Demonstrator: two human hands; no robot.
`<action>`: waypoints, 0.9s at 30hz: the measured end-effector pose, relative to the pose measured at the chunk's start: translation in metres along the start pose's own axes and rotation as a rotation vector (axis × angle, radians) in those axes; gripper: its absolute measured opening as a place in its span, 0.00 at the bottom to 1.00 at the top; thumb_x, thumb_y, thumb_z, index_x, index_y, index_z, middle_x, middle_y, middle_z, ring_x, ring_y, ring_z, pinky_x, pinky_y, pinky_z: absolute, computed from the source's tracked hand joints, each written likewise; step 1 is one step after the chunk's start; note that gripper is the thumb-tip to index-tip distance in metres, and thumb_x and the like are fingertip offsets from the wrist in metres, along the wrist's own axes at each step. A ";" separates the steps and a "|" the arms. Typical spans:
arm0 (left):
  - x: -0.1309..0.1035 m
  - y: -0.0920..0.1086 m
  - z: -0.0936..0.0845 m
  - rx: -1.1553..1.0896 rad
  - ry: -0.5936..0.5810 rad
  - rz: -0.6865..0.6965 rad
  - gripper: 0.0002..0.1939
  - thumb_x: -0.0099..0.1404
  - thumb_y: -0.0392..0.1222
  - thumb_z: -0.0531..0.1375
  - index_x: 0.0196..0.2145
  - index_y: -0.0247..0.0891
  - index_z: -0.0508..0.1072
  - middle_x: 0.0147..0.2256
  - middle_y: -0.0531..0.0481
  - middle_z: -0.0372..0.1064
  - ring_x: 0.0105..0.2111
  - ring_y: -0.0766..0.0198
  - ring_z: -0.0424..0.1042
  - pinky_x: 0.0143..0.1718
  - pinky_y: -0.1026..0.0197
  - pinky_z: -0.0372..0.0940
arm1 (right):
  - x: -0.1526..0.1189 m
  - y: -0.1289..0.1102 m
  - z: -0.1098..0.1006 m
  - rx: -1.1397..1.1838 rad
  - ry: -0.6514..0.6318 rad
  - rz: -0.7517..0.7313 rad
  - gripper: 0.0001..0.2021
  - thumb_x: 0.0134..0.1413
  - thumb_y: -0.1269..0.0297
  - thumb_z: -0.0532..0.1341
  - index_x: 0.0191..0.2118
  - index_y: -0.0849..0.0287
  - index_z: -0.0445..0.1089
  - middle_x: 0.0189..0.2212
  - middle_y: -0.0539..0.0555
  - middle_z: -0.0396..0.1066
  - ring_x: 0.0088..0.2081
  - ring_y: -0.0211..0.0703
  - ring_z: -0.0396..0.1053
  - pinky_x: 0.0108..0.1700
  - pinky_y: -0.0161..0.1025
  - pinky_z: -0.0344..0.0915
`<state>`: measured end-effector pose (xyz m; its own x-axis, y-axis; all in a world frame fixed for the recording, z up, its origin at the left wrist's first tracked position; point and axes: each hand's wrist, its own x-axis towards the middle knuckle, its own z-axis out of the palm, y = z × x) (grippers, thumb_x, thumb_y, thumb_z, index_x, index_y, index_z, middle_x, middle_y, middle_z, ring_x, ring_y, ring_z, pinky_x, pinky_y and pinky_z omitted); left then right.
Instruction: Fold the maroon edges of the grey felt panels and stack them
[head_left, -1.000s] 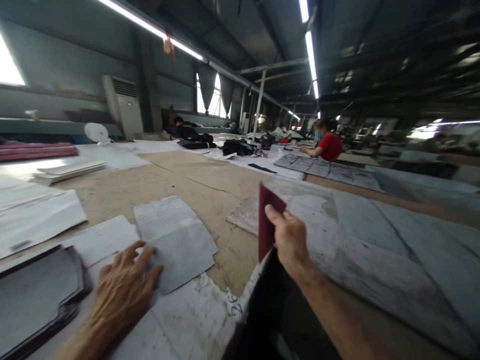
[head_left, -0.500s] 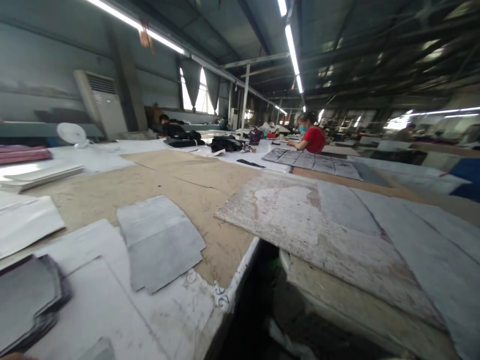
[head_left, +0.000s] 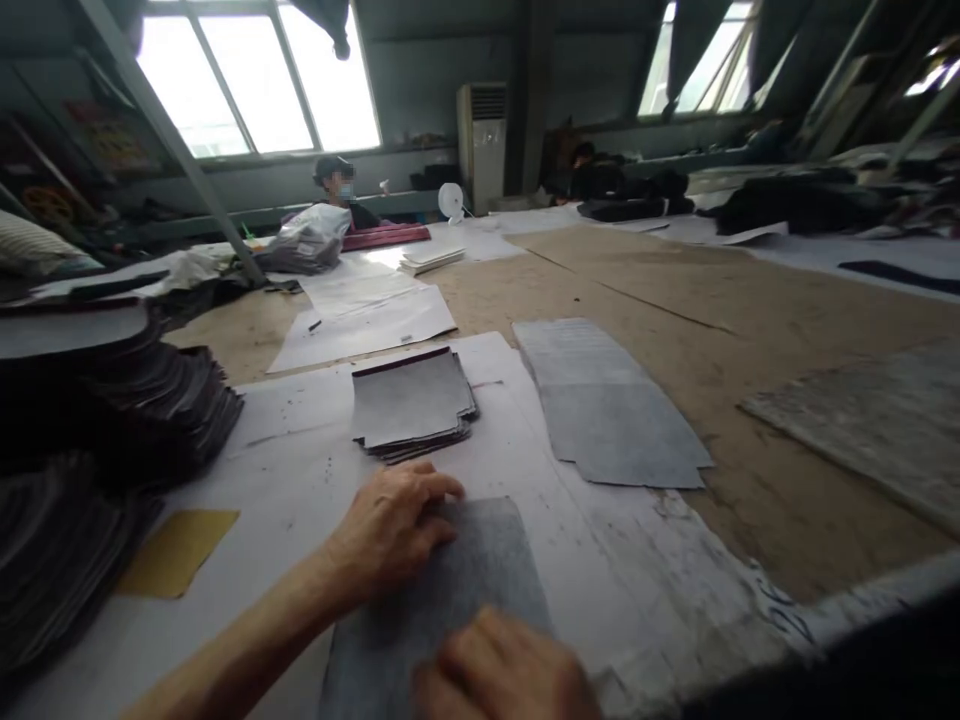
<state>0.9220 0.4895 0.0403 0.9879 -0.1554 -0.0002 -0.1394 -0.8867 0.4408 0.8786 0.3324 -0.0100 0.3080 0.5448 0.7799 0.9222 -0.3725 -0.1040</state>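
A dark grey sheet [head_left: 480, 550] lies on the white-covered table in front of me. My left hand [head_left: 397, 525] rests on its upper left part, fingers bent and somewhat apart. Low in the view my right hand [head_left: 510, 670] is over the sheet's lower part, its fingers curled and blurred, so a grip cannot be made out. Just beyond my left hand sits a small stack of cut grey pieces [head_left: 412, 400] with a dark red top edge. To the right a larger light grey piece [head_left: 607, 400] lies flat.
Tall stacks of dark pieces [head_left: 172, 400] stand at the left, near a yellow card [head_left: 180, 552]. White sheets [head_left: 375, 325] lie farther back. A person [head_left: 337, 190] is behind the table, near a small fan [head_left: 451, 202]. A rough board [head_left: 885, 420] is at the right.
The view has swung left and down. Both my hands and the dark grey sheet now show clearly; the person in red has left the view.
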 end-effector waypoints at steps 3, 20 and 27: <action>-0.002 -0.001 0.000 0.087 0.042 0.117 0.13 0.53 0.32 0.61 0.36 0.47 0.74 0.35 0.54 0.69 0.39 0.59 0.66 0.43 0.51 0.56 | 0.002 0.034 -0.030 -0.043 -0.102 0.132 0.09 0.57 0.72 0.51 0.36 0.65 0.69 0.26 0.55 0.65 0.28 0.42 0.62 0.28 0.37 0.60; 0.006 0.019 0.007 0.182 -0.002 0.123 0.10 0.57 0.39 0.59 0.38 0.38 0.70 0.35 0.48 0.67 0.38 0.56 0.64 0.44 0.48 0.57 | -0.006 0.059 -0.034 -0.213 -0.285 0.127 0.17 0.50 0.79 0.49 0.42 0.70 0.70 0.32 0.60 0.65 0.33 0.49 0.60 0.31 0.46 0.63; 0.005 0.006 0.029 -0.103 0.236 0.211 0.10 0.59 0.32 0.56 0.40 0.38 0.71 0.29 0.51 0.65 0.32 0.62 0.63 0.35 0.56 0.61 | -0.008 0.059 -0.032 -0.189 -0.281 0.142 0.18 0.50 0.79 0.47 0.44 0.70 0.69 0.34 0.60 0.66 0.35 0.48 0.60 0.34 0.46 0.63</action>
<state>0.9246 0.4713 0.0170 0.9281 -0.2152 0.3038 -0.3472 -0.7949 0.4976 0.9233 0.2815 -0.0030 0.5061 0.6529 0.5635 0.8142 -0.5773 -0.0624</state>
